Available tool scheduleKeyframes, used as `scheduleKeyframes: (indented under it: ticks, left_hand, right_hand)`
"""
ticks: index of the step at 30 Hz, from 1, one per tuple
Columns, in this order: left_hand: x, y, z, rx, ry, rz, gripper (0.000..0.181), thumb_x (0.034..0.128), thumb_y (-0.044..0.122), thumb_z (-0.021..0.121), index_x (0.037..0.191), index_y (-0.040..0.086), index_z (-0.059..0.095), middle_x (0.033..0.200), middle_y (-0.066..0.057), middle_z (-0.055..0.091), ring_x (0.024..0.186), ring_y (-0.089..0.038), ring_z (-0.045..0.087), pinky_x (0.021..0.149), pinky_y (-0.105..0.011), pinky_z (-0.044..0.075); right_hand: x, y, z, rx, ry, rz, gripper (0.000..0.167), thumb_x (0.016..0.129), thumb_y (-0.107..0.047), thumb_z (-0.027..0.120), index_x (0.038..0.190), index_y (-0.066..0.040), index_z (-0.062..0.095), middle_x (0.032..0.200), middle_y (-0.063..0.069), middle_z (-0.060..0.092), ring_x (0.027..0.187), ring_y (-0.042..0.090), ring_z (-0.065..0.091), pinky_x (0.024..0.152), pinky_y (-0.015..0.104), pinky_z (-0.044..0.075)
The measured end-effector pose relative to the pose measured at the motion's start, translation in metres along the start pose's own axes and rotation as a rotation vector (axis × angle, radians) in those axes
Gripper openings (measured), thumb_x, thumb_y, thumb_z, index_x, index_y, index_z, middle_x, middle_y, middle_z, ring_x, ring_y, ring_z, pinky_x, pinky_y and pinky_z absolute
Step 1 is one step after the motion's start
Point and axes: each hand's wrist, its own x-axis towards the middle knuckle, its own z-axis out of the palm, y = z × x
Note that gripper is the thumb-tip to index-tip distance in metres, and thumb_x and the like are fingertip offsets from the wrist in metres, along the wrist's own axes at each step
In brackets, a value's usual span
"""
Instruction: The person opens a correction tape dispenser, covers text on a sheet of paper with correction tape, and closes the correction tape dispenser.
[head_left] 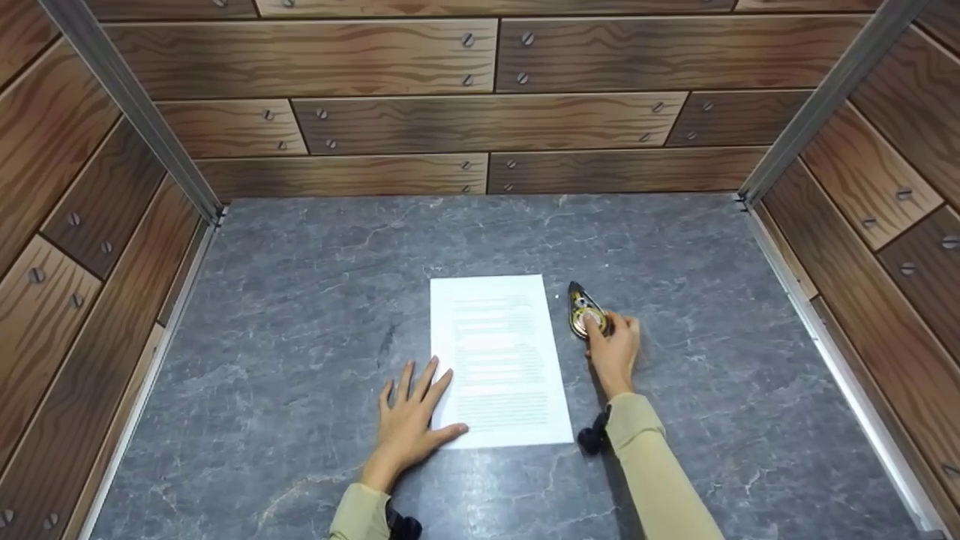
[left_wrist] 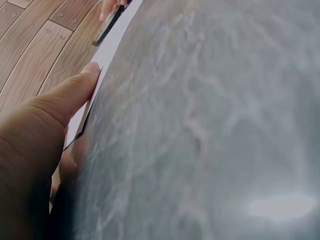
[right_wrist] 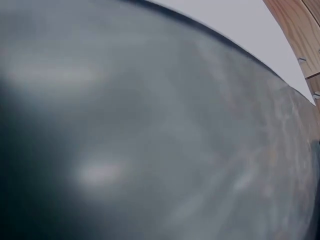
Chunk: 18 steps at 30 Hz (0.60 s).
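A printed sheet of paper (head_left: 499,360) lies flat on the grey marbled tabletop. My left hand (head_left: 409,427) rests spread at its lower left, the thumb and a fingertip over the paper's edge. In the left wrist view the thumb (left_wrist: 75,92) lies against the sheet (left_wrist: 112,42). To the right of the paper, my right hand (head_left: 615,349) grips the rear of a black and yellow correction tape dispenser (head_left: 581,306), its dark tip pointing away from me. The right wrist view shows the paper's edge (right_wrist: 240,25) but neither this hand nor the dispenser.
Wood-patterned panels (head_left: 390,124) wall the marbled tabletop (head_left: 300,300) at the back and both sides. Metal posts (head_left: 825,105) stand in the back corners. Small white specks lie near the dispenser. A black wrist camera (head_left: 592,439) sits by the right cuff.
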Motion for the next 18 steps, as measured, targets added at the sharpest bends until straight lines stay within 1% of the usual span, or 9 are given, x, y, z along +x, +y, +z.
scheduleKeyframes:
  ticks: [4, 6, 9, 11, 14, 18]
  left_hand:
    - [-0.002, -0.003, 0.000, 0.013, -0.004, -0.019, 0.090, 0.0808, 0.074, 0.059, 0.154, 0.026, 0.040, 0.163, -0.002, 0.025, 0.149, -0.038, 0.012, 0.110, -0.068, 0.010]
    - [-0.002, -0.004, 0.000, 0.024, 0.008, -0.018, 0.088, 0.0815, 0.074, 0.058, 0.154, 0.026, 0.040, 0.163, -0.002, 0.025, 0.150, -0.038, 0.012, 0.111, -0.068, 0.010]
    - [-0.003, -0.004, 0.001, 0.043, 0.036, -0.013, 0.086, 0.0828, 0.073, 0.057, 0.154, 0.028, 0.040, 0.163, -0.004, 0.024, 0.150, -0.036, 0.013, 0.111, -0.067, 0.011]
    - [-0.003, -0.005, 0.001, 0.058, 0.061, -0.011, 0.084, 0.0836, 0.072, 0.057, 0.153, 0.027, 0.040, 0.163, -0.007, 0.024, 0.150, -0.037, 0.014, 0.111, -0.066, 0.012]
    - [-0.004, -0.005, 0.001, 0.080, 0.093, -0.013, 0.082, 0.0851, 0.070, 0.056, 0.154, 0.027, 0.040, 0.163, -0.010, 0.024, 0.149, -0.036, 0.016, 0.112, -0.065, 0.014]
    - [-0.003, -0.003, 0.004, 0.089, 0.131, -0.016, 0.077, 0.0901, 0.064, 0.053, 0.154, 0.024, 0.039, 0.162, -0.010, 0.026, 0.149, -0.035, 0.019, 0.113, -0.064, 0.014]
  right_hand:
    - [0.005, -0.004, 0.008, 0.013, 0.005, -0.004, 0.050, 0.092, -0.026, 0.072, 0.126, 0.008, 0.062, 0.112, 0.018, 0.047, 0.064, 0.019, 0.056, 0.044, 0.023, 0.051]
    - [0.006, -0.005, 0.010, 0.037, 0.011, 0.006, 0.050, 0.091, -0.025, 0.073, 0.126, 0.008, 0.061, 0.112, 0.019, 0.047, 0.059, 0.017, 0.057, 0.042, 0.024, 0.051]
    - [0.008, -0.007, 0.012, 0.076, 0.017, 0.022, 0.048, 0.090, -0.023, 0.074, 0.125, 0.007, 0.061, 0.113, 0.018, 0.047, 0.048, 0.014, 0.056, 0.040, 0.026, 0.050]
    - [0.009, -0.008, 0.014, 0.109, 0.012, 0.031, 0.048, 0.090, -0.024, 0.074, 0.125, 0.006, 0.061, 0.112, 0.017, 0.048, 0.045, 0.012, 0.055, 0.038, 0.027, 0.050]
    - [0.009, -0.008, 0.014, 0.151, 0.010, 0.030, 0.049, 0.092, -0.026, 0.071, 0.128, 0.005, 0.058, 0.110, 0.016, 0.049, 0.042, 0.011, 0.054, 0.037, 0.027, 0.050]
    - [0.007, -0.009, 0.009, 0.224, 0.018, 0.040, 0.051, 0.097, -0.030, 0.064, 0.135, 0.001, 0.050, 0.111, 0.014, 0.049, 0.042, 0.010, 0.055, 0.039, 0.027, 0.050]
